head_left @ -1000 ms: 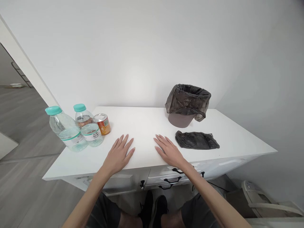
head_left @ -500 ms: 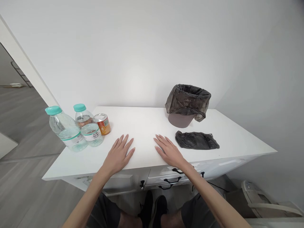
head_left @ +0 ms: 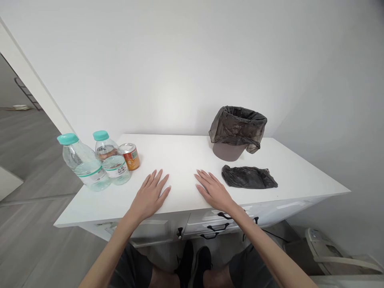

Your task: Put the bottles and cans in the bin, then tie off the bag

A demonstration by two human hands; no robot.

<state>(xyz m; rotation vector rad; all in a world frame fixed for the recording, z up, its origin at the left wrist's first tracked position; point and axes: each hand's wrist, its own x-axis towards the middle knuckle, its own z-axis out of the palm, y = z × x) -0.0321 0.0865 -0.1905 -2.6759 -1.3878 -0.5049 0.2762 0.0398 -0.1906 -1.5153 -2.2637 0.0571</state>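
Note:
My left hand [head_left: 151, 195] lies flat on the white cabinet top [head_left: 180, 154], fingers spread, holding nothing. Palm down nearby, my right hand [head_left: 214, 191] is also open and bare. Just right of it lies a folded black plastic bag [head_left: 249, 177]. Behind that bag stands a small brown bin [head_left: 229, 152], lined with a dark see-through bag [head_left: 237, 128] folded over its rim. To the left of my left hand are an orange can [head_left: 131, 159] and two clear bottles with teal caps, a nearer bottle [head_left: 115, 166] and an outer bottle [head_left: 90, 170], both part filled.
A white wall [head_left: 180, 72] rises right behind the cabinet top. Below the front edge are drawers with black handles [head_left: 218, 227]. A beige appliance [head_left: 327, 252] stands on the floor at the lower right. Grey flooring [head_left: 27, 148] spreads out on the left.

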